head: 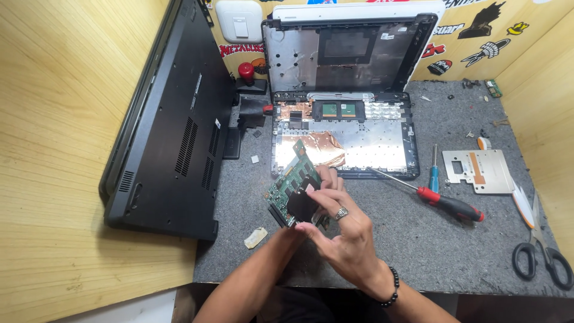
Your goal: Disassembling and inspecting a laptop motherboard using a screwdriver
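A grey felt-topped bench carries an opened laptop shell at twelve o'clock, a black bottom cover at nine, a red-handled screwdriver, metal plate and scissors toward three.

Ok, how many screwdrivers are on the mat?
2: a big red-and-black one lying right of the hands, tip toward the open laptop, and a small blue one just above it. Others may be hidden.
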